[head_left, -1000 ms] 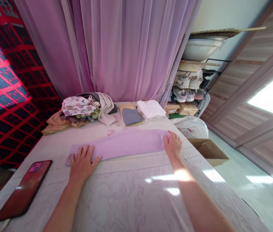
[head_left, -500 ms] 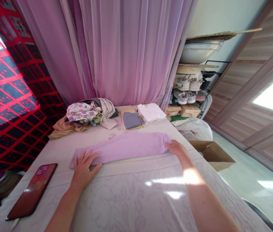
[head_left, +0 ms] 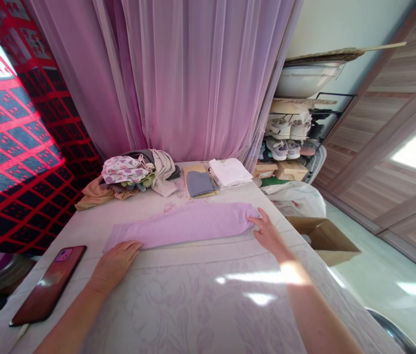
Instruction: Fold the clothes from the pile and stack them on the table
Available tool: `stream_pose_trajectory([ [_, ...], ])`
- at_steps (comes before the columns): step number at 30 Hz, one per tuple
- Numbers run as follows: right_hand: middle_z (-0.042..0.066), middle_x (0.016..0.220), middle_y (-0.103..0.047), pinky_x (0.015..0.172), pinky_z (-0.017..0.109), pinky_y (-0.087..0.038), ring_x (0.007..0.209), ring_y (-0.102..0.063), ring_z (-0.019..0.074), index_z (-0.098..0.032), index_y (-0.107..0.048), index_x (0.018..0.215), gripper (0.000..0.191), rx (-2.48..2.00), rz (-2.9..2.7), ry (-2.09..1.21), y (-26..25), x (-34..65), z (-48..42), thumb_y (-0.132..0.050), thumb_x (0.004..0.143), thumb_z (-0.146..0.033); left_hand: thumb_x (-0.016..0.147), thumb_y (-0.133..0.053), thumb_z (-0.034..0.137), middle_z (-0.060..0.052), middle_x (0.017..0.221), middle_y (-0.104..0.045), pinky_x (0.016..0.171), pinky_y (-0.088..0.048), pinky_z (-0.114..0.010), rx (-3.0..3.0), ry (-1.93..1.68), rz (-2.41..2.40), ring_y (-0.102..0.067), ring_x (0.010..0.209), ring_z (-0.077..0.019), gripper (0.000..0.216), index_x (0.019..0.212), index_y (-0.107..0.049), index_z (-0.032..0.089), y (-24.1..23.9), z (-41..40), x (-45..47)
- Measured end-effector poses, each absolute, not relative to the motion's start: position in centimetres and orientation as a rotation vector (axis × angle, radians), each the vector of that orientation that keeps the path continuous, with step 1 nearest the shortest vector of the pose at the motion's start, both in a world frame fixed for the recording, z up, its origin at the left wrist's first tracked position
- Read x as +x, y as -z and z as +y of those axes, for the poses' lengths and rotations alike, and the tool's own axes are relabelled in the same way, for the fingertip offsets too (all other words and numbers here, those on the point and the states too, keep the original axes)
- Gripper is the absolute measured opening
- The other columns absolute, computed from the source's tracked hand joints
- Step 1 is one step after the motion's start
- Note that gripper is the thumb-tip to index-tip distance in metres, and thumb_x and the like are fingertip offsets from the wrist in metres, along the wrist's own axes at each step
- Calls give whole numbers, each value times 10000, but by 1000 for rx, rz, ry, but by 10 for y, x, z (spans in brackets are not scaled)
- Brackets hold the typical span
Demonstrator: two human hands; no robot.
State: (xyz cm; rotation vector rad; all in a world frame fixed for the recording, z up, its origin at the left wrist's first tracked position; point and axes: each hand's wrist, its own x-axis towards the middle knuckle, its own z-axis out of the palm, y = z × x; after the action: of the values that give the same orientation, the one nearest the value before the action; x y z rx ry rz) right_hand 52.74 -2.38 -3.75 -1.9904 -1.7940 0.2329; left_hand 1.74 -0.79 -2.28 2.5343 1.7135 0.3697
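Observation:
A lilac ribbed garment (head_left: 189, 223), folded into a long strip, lies across the table. My left hand (head_left: 117, 263) is at its near left edge, fingers together and bent over the cloth, the thumb hidden underneath. At the opposite end, my right hand (head_left: 266, 231) touches the bunched right edge with its fingers apart. Behind the garment are a folded grey-blue cloth (head_left: 199, 183) on a yellowish one and a stack of folded white cloth (head_left: 230, 172). To their left sits a heap of crumpled clothes (head_left: 130, 172).
A red phone (head_left: 49, 287) with a cable lies at the table's left. Beyond the right edge are an open cardboard box (head_left: 335, 241), a white plastic bag (head_left: 300, 196) and a rack with shoes (head_left: 285, 147). Purple curtains (head_left: 193, 73) hang behind the table.
My left hand has gone from spread flat on the garment to fingers together at its near edge. My right hand has loosened, its fingers now apart at the right end.

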Motion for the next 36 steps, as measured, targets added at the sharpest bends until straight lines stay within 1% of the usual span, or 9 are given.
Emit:
stream_pose_trajectory([
  [3, 70, 1518, -291, 958, 382, -486, 1150, -543, 230, -248, -684, 1139, 421, -1998, -1825, -64, 33, 523, -20, -518, 768, -137, 870, -389, 290, -58, 1167, -689, 1019, -436, -378, 2542, -257, 1676, -601, 1115, -219, 371, 1084, -691, 254, 15, -6, 18],
  [6, 65, 1489, -336, 1007, 444, -441, 1202, -494, 275, -245, -717, 1044, 325, -1991, -1787, 72, 21, 520, -12, -506, 805, -179, 869, -448, 399, -61, 1183, -681, 998, -451, -383, 2527, -252, 1663, -604, 1105, -228, 368, 1113, -679, 251, 9, -9, 18],
  [10, 81, 1475, -354, 1048, 450, -395, 1256, -446, 284, -218, -707, 1033, 329, -1945, -1709, 117, 0, 521, 2, -449, 832, -186, 827, -521, 505, -72, 1166, -680, 1004, -451, -387, 2489, -393, 1700, -602, 1105, -241, 424, 1112, -673, 232, 9, -14, 18],
  [17, 80, 1408, -472, 1035, 395, -397, 1252, -461, 252, -210, -695, 1004, 334, -1898, -1587, 13, -27, 512, 19, -411, 828, -208, 809, -441, 337, -80, 1042, -721, 979, -463, -383, 2440, -559, 1850, -641, 1016, -238, 312, 977, -684, 235, 20, -5, 9],
  [20, 64, 1290, -588, 1011, 380, -405, 1198, -507, 240, -218, -696, 968, 333, -1835, -1494, -29, -36, 509, 16, -405, 807, -240, 815, -410, 393, -83, 947, -735, 897, -501, -358, 2347, -789, 1916, -664, 910, -233, 318, 915, -658, 219, 15, -2, 1],
  [24, 47, 938, -703, 815, 339, -461, 910, -613, 231, -213, -691, 923, 310, -1785, -1302, -78, -52, 520, 14, -442, 768, -314, 821, -394, 514, -26, 823, -710, 673, -516, -253, 2078, -1058, 2023, -640, 718, -179, 400, 938, -624, 208, -19, 2, -8],
  [29, -5, 668, -648, 590, 274, -387, 573, -544, 155, -168, -635, 1122, 420, -1877, -1301, -277, -63, 542, 38, -515, 737, -287, 770, -445, 569, 6, 860, -719, 728, -499, -243, 2125, -786, 1834, -638, 805, -190, 419, 914, -651, 233, -74, 32, -15],
  [32, 11, 674, -669, 579, 257, -372, 564, -536, 133, -123, -631, 1141, 443, -1978, -1425, -463, -53, 538, 61, -560, 712, -205, 757, -434, 569, -1, 835, -725, 721, -487, -252, 2123, -405, 1756, -648, 816, -207, 428, 851, -676, 228, -74, 61, -13],
  [36, 28, 740, -698, 616, 245, -388, 641, -565, 138, -142, -686, 1046, 342, -1991, -1480, -458, -31, 518, 85, -620, 716, -211, 775, -423, 507, -30, 850, -729, 684, -455, -256, 2157, -104, 1880, -660, 809, -211, 388, 856, -679, 228, -51, 90, -2],
])
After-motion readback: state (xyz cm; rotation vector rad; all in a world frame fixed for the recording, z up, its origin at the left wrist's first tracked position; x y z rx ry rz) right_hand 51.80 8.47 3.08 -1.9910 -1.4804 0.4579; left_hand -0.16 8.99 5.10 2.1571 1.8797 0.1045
